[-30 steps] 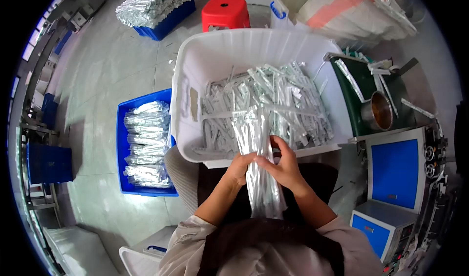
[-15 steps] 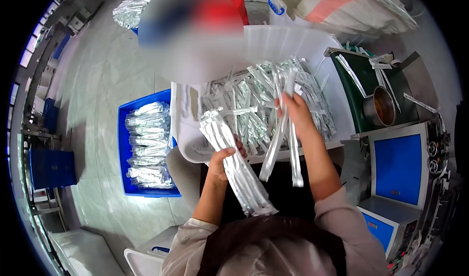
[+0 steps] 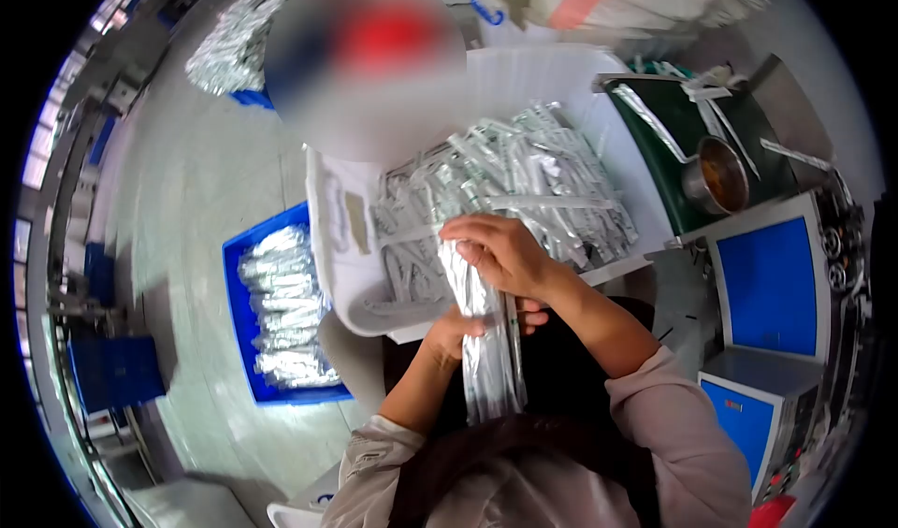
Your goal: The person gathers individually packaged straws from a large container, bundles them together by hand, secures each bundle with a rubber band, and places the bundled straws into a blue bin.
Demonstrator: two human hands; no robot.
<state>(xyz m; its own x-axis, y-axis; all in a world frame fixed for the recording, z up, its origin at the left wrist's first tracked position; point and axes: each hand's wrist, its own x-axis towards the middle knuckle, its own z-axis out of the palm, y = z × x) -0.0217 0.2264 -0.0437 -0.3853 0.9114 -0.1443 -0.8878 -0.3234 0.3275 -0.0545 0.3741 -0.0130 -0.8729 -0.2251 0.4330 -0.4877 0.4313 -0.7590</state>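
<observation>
A bundle of long, silvery foil packets (image 3: pixel 491 369) stands nearly upright in front of me, over my lap. My left hand (image 3: pixel 458 330) is wrapped around the middle of the bundle, with fingertips showing on its right side. Around the top end closes my right hand (image 3: pixel 500 252), its fingers bent over the packets. Just beyond both hands, a large white tub (image 3: pixel 341 289) holds a heap of loose foil packets (image 3: pixel 533 173). What is inside the packets cannot be made out.
Left on the floor, a blue crate (image 3: pixel 238 327) holds stacked foil bundles (image 3: pixel 285 294). To the right are a green work surface (image 3: pixel 645 154) with a metal bowl (image 3: pixel 716 177) and a blue-panelled machine (image 3: pixel 767 285). Another foil heap (image 3: pixel 238 42) lies at the back left.
My right hand has come from over the tub to the bundle's top, and its separate packets now merge with the bundle. The bundle has shifted right and become more upright. The view has shifted slightly.
</observation>
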